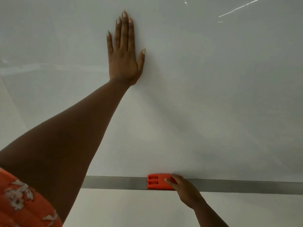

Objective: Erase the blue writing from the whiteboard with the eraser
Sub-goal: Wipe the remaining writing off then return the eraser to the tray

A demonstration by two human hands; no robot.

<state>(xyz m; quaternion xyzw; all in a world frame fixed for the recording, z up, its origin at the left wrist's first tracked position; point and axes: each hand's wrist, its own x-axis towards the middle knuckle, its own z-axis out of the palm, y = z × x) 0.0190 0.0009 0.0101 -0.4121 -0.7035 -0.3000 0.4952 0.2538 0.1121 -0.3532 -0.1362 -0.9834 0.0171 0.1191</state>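
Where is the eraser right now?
In the head view, the orange eraser sits low and centre on the grey tray under the whiteboard, with the right hand on its right end.

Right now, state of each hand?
Left hand: open, flat against the whiteboard, holding nothing.
Right hand: fingers on the eraser at the tray; firm grip cannot be told.

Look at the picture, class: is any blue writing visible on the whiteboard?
No. The whiteboard shows only plain white surface around the flat left hand, while the right hand rests on the orange eraser at the tray.
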